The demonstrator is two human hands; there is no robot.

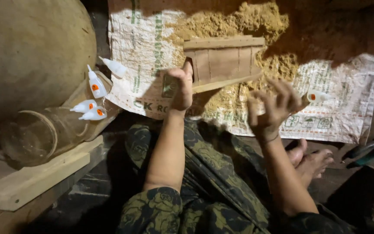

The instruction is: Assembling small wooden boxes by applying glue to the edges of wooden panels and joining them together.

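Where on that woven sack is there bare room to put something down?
The sack is bare along its right part, between the sawdust pile and its right edge, and at its upper left. The middle is crowded by sawdust and the wooden piece held by the left hand. Small glue bottles crowd the left.

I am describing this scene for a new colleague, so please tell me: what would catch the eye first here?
First, the brown wooden box piece at top centre, gripped at its near corner by the left hand, above a heap of sawdust on a printed woven sack. The right hand hovers open beside a small white bottle. More white bottles cluster at left.
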